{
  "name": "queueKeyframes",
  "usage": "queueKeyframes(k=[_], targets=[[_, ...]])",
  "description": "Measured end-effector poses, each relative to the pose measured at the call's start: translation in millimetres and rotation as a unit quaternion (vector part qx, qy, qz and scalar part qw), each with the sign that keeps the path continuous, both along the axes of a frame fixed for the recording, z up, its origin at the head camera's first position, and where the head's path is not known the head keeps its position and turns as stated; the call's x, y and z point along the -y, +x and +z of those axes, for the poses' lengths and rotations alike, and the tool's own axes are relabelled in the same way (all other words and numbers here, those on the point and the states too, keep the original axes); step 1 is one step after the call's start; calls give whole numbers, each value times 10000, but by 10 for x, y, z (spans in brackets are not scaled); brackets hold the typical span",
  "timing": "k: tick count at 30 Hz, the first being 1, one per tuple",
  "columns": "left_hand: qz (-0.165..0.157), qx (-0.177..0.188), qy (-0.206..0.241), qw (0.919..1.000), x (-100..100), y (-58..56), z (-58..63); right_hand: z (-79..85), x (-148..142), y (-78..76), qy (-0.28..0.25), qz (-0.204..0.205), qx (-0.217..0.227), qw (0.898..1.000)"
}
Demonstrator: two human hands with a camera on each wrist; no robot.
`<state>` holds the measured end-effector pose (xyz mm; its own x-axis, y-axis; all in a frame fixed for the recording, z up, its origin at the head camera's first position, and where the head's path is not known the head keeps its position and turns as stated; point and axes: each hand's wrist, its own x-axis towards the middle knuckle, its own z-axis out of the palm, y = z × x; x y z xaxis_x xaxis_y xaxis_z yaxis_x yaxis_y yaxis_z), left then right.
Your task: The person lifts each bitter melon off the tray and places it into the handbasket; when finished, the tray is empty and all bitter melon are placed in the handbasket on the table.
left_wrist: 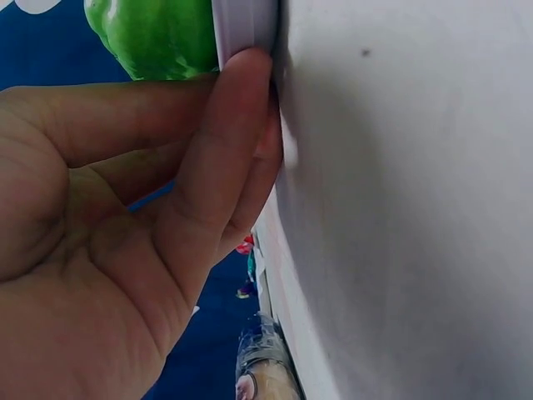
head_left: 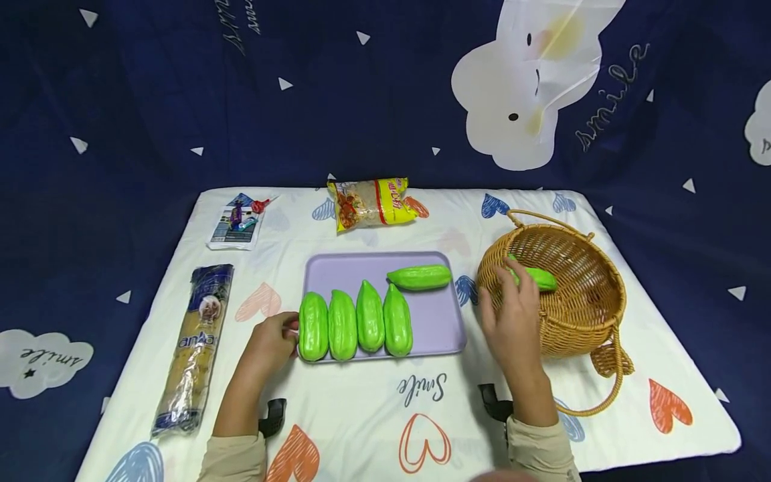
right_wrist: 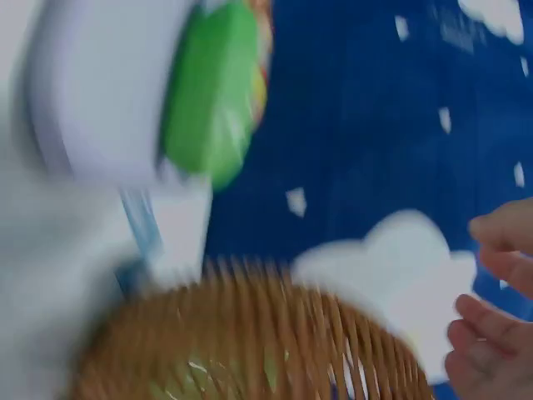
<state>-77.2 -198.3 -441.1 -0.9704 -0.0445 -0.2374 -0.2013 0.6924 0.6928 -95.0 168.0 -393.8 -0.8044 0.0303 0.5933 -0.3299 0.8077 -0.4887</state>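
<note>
Several green, ribbed, cucumber-like vegetables lie on a lilac tray; most stand side by side at its left, and one lies crosswise at upper right. My left hand grips the tray's left edge, fingertips beside the leftmost vegetable. Over the left rim of a wicker basket hangs my right hand, its fingers loosely spread with nothing between them. Another green vegetable lies inside the basket, partly behind the right fingers. The right wrist view is blurred.
A pasta packet lies left of the tray. Behind the tray is a yellow snack-like bag. A small white packet with wrapped sweets lies at back left. The basket's handle sticks out toward the front.
</note>
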Motion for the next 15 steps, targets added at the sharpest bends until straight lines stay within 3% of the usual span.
queueKeyframes(k=[2, 5, 11, 15], targets=[[24, 10, 17, 10000, 0, -2, -1, -79, 161, 16, 175, 410, 72, 9990], [55, 29, 63, 10000, -3, -13, -20, -219, 367, 46, 571, 882, 712, 9919], [82, 99, -23, 9999, -14, -25, -50, -432, 635, 134, 943, 1694, 2252, 9548], [111, 140, -48, 9998, -15, -25, -51, -499, 725, 165, 848, 1899, 2780, 9378]])
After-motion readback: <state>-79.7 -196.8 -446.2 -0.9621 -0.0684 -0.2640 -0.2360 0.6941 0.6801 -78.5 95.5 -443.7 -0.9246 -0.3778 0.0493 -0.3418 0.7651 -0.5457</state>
